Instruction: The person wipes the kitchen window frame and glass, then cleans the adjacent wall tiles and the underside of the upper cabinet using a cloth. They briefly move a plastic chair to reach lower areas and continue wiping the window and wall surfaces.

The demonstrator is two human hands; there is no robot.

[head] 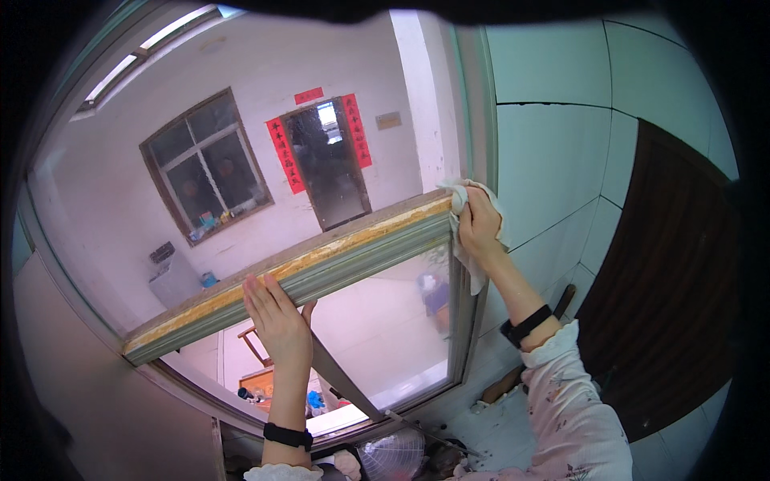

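Observation:
My right hand (479, 225) holds a crumpled white cloth (475, 273) against the right end of a window crossbar, where it meets the side frame (475, 312). The crossbar (361, 264) is green-grey metal with a worn yellowish strip (355, 245) along its upper edge. My left hand (280, 327) lies on the crossbar left of its middle, fingers stretched upward, thumb apart near the top of a vertical window bar (343, 376). Nothing shows in the left hand; its palm is hidden.
Above the crossbar is a large glass pane (373, 60), with a window (204, 165) and a door (328, 162) between red paper strips beyond it. A dark brown door (656, 288) stands right, past the tiled wall (547, 156). A round wire guard (394, 454) sits below.

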